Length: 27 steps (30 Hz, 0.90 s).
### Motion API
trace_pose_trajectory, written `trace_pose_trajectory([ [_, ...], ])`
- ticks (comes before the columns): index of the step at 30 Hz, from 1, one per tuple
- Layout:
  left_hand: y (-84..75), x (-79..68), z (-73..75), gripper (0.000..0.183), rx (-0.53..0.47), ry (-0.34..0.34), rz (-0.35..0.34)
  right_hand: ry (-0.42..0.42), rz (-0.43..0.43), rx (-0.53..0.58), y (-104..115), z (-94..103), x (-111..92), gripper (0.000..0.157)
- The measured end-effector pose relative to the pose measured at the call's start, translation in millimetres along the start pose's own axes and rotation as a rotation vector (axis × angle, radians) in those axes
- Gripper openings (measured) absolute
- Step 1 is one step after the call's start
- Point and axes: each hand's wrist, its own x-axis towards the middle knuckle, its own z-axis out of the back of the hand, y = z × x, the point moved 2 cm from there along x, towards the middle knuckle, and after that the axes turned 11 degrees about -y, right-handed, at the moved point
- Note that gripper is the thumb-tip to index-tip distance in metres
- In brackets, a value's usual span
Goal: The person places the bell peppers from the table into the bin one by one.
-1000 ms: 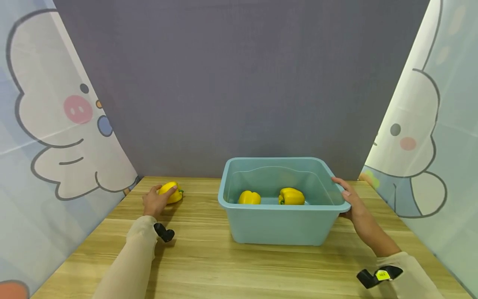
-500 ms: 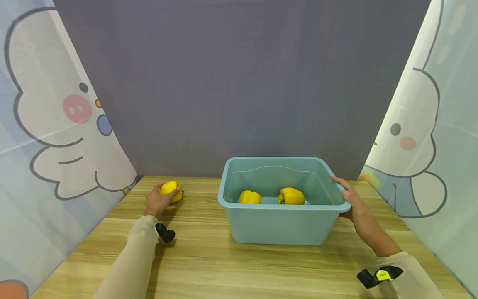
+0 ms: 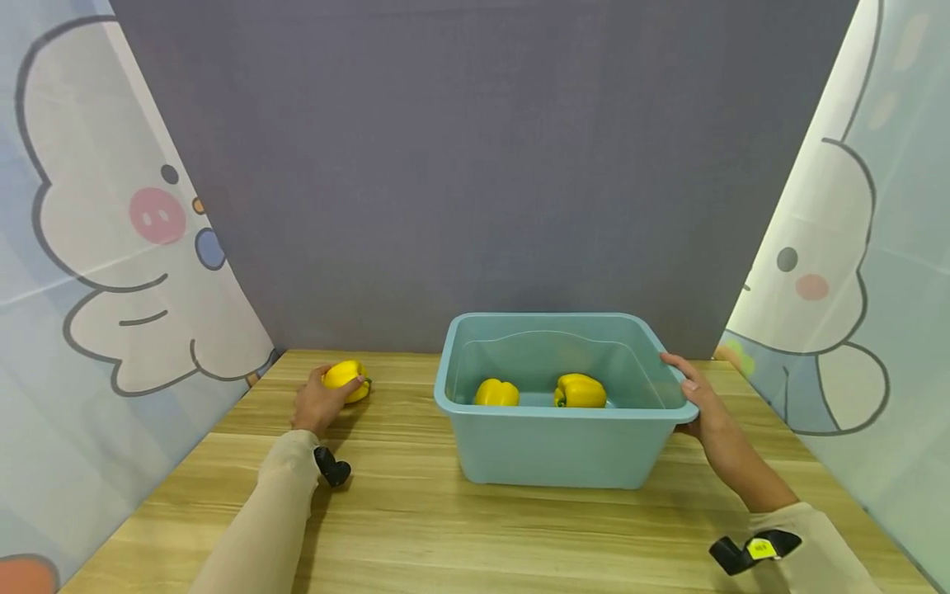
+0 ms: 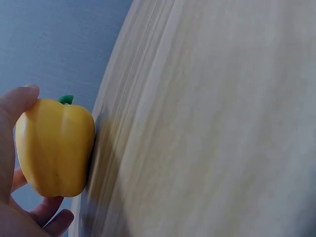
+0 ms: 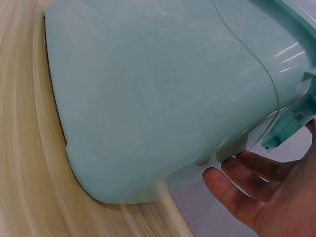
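Observation:
My left hand (image 3: 319, 404) grips a yellow bell pepper (image 3: 346, 379) at the far left of the table. In the left wrist view the thumb lies by the green stem end of that bell pepper (image 4: 57, 148), with fingertips at its other end. My right hand (image 3: 701, 404) holds the right rim of a light blue plastic bin (image 3: 549, 450). The right wrist view has its curled fingers under the rim, beside the outer wall of the bin (image 5: 148, 98). Inside the bin lie two more yellow bell peppers, one on the left (image 3: 496, 393) and one on the right (image 3: 580, 391).
The wood-grain table (image 3: 416, 536) carries the bin, right of centre. A dark grey panel (image 3: 475, 165) stands along the back edge. Light curtains with cartoon figures hang at the left (image 3: 96, 330) and the right (image 3: 891, 396).
My left hand has shifted slightly to the right with the bell pepper in its grip. The right hand keeps its place on the bin's rim, and the bin stays put.

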Motion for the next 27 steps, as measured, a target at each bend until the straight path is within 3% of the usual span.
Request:
trace_pose_trajectory([
  [27, -1.2, -3.1, 2.1, 0.093, 0.063, 0.074, -0.066, -0.003, -0.002, 0.007, 0.7, -1.1, -0.2, 0.051],
])
